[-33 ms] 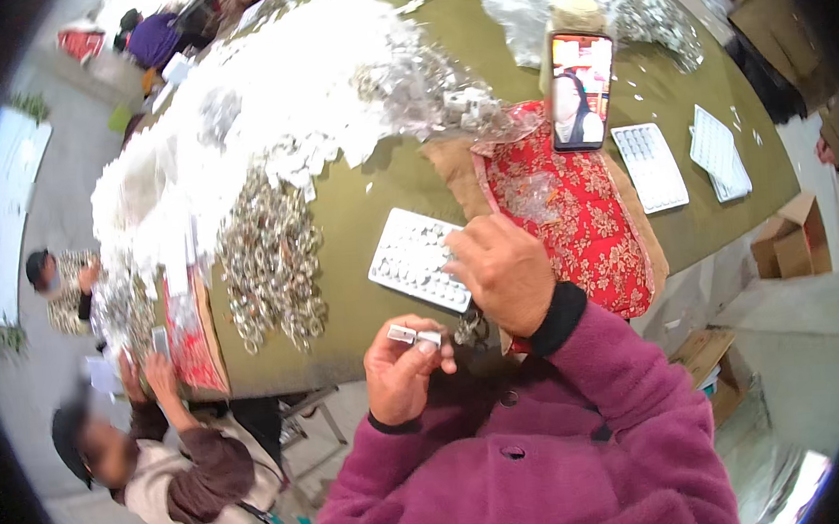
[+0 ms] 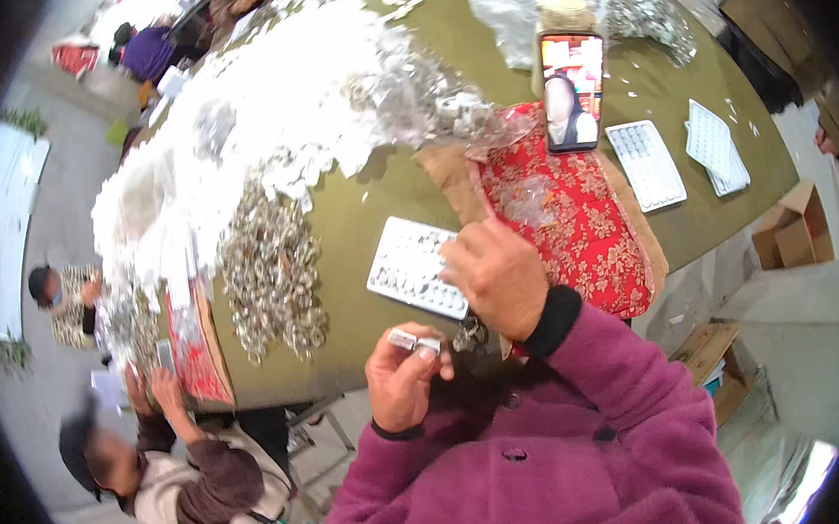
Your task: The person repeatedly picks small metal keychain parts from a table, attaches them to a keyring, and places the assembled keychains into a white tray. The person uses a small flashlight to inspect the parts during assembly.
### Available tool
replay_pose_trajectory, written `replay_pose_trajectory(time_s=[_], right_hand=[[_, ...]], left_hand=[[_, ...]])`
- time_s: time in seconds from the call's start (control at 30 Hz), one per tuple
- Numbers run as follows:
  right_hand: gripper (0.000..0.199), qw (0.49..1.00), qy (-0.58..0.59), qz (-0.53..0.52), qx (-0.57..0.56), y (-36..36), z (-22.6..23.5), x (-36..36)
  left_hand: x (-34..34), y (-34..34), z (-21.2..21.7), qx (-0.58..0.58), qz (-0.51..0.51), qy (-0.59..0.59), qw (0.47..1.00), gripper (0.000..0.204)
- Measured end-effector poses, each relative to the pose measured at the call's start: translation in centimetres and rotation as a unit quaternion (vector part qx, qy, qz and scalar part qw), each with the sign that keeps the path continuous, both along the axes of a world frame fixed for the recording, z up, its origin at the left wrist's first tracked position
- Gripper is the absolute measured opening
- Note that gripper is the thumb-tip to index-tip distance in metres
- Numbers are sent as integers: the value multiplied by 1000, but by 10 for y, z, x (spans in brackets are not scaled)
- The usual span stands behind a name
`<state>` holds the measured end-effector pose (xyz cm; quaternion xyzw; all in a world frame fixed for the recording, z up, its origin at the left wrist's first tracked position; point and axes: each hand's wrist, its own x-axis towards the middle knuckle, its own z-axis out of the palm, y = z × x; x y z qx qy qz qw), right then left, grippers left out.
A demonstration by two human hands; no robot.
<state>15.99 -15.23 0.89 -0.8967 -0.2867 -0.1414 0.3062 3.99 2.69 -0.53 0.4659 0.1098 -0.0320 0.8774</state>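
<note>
My left hand (image 2: 400,386) is closed, its thumb pressing small white-and-silver rectangular pieces (image 2: 413,342) against the fingers. A white tray (image 2: 379,286) with rows of small round hollows lies just beyond it, many of the hollows filled with small pale parts. Over the tray's right edge my right hand (image 2: 499,274) is bent down with its fingertips drawn together; whatever they pinch is too small or hidden to make out. Beside the tray's near corner, below my right hand, is a small dark metal item (image 2: 467,336).
Ring-shaped metal parts (image 2: 271,271) are heaped left of the tray, with white pieces (image 2: 275,98) piled beyond. A propped phone (image 2: 574,89) stands behind a red floral cloth (image 2: 571,224). More white trays (image 2: 646,166) lie right. A co-worker (image 2: 193,478) sits at left.
The view has shifted slightly, so the table and tray sit a little differently in the picture. Both hands keep nearly the same pose, the left still holding its small pieces.
</note>
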Motion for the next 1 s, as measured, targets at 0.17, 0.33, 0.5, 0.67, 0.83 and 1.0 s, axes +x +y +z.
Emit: replay_pose_trajectory(time_s=[0.17, 0.33, 0.5, 0.67, 0.83, 1.0], right_hand=[[14, 998, -65, 6, 6, 1, -21, 2], [19, 999, -44, 10, -12, 3, -21, -1], [17, 994, -47, 0, 103, 5, -10, 2], [9, 964, 58, 33, 258, -8, 3, -26], [7, 926, 214, 27, 310, -21, 7, -69], [10, 844, 396, 12, 362, -25, -1, -104]], left_hand=[[4, -4, -7, 32, -6, 16, 999, 27], [4, -11, -8, 69, -7, -6, 998, 26], [3, -12, 1, 62, 13, 21, 998, 21], [-4, -14, 9, 69, 8, 38, 997, 21], [-12, -16, 9, 113, -13, -16, 993, 21], [-18, -23, 8, 165, 22, -35, 985, 13]])
